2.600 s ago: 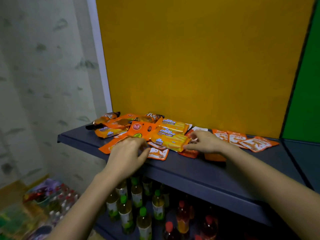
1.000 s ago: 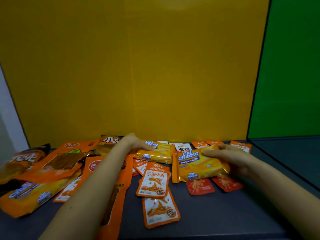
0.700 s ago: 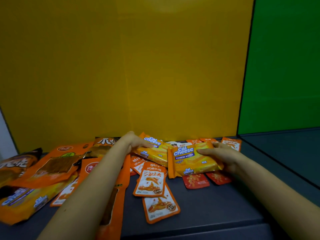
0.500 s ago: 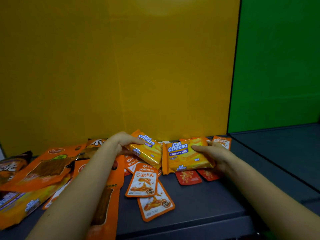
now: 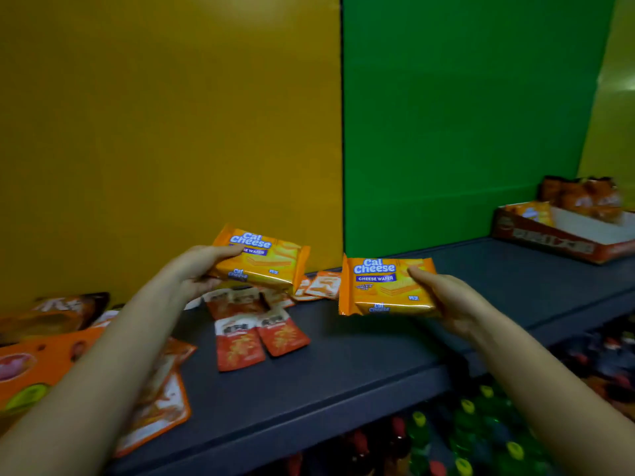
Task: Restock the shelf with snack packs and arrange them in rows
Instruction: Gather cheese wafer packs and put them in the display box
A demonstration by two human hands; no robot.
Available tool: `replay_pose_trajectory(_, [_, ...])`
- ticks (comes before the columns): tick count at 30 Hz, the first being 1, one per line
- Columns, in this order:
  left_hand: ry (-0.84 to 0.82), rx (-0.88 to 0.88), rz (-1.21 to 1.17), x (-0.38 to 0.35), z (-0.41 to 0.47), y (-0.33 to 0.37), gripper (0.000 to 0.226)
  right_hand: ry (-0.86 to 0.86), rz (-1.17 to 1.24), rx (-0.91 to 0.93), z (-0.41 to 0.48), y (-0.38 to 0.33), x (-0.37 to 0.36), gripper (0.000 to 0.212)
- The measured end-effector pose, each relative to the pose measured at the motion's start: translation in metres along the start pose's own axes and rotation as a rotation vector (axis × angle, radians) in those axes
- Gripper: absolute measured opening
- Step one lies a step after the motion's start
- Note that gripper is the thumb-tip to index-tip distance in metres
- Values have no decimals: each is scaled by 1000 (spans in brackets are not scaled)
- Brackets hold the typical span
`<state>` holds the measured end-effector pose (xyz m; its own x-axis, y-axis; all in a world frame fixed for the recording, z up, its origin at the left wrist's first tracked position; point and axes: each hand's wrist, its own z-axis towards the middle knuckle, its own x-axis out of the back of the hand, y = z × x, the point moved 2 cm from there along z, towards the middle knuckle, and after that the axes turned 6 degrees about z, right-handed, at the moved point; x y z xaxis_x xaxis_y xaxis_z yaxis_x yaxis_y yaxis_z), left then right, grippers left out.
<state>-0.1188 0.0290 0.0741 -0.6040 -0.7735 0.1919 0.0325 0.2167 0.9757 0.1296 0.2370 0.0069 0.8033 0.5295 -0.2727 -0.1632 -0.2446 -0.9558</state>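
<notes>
L hand (image 5: 199, 269) grips one Cal Cheese pack (image 5: 263, 259), R hand (image 5: 446, 300) grips another Cal Cheese pack (image 5: 385, 286), both held above the shelf (image 5: 343, 365) w/ loose sachets (image 5: 261, 334) below.

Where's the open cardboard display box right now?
Head view, far right: the cardboard display box sits on the shelf before the green panel, beyond the right hand.

Left hand (image 5: 197, 269): I see it gripping the left pack (image 5: 264, 259), raised over the shelf (image 5: 343, 372), before the yellow panel (image 5: 154, 132).
Right hand (image 5: 450, 300): holds the right pack (image 5: 381, 286), thumb on its face, near the green panel (image 5: 464, 115).
Sachets (image 5: 261, 338): two red ones lie flat on the shelf between the arms.
Box (image 5: 549, 238): far right, snacks inside.
Bottles (image 5: 481, 424): I make out blurred caps below.
</notes>
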Motion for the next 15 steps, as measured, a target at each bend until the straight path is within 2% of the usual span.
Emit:
replay_pose_trajectory(4, [-110, -81, -30, -97, -9, 8, 15, 116, -34, 27, -15, -25, 97, 18])
replay_pose_trajectory(10, [-221, -15, -146, -247, -33, 6, 12, 219, -56, 46, -45, -59, 235, 18])
replay_pose_trajectory(15, [-295, 10, -226, -353, -55, 5, 17, 291, -47, 64, -60, -80, 319, 20])
